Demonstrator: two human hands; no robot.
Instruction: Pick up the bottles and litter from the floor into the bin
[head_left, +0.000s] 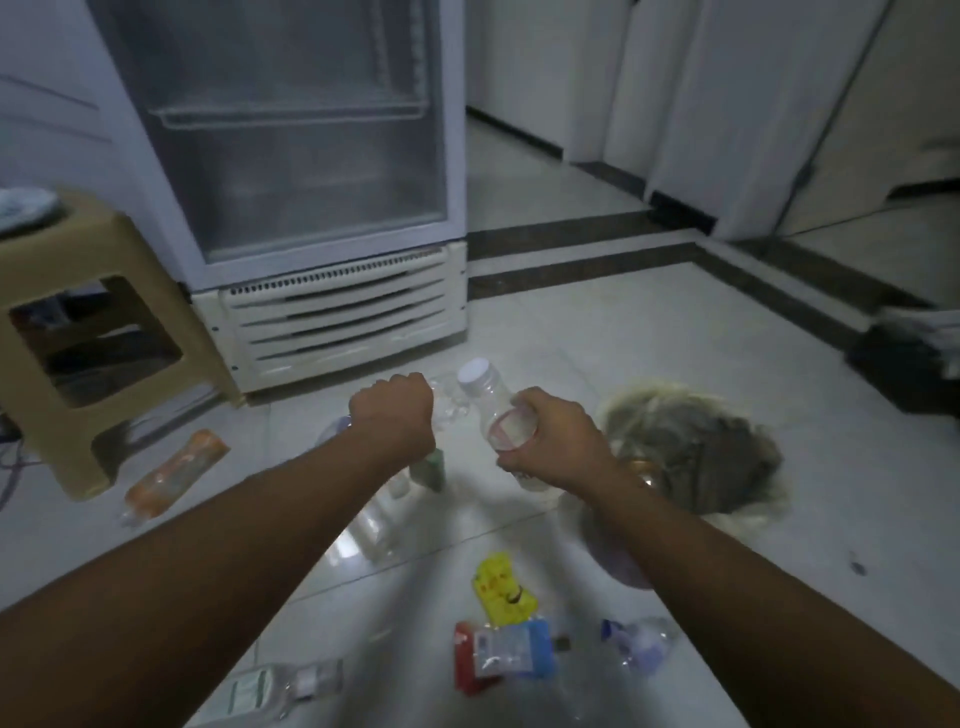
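My right hand (550, 436) grips a clear bottle with a white cap (485, 395), held above the floor just left of the bin (691, 447), which is lined with a pale bag. My left hand (395, 415) is a fist around a clear crumpled bottle (449, 405) that shows past the knuckles. On the floor lie an orange-labelled bottle (176, 473), a green-labelled bottle (428, 470), a clear bottle (374, 525), a yellow wrapper (501, 587), a red and blue packet (498, 657), a crushed bottle with a blue label (641, 644) and a clear bottle (275, 686) near the bottom edge.
A glass-door fridge (311, 182) stands straight ahead. A tan plastic stool (78, 332) is at the left. A dark box (909, 364) sits at the right edge. Dark floor strips (597, 249) and white doors lie beyond.
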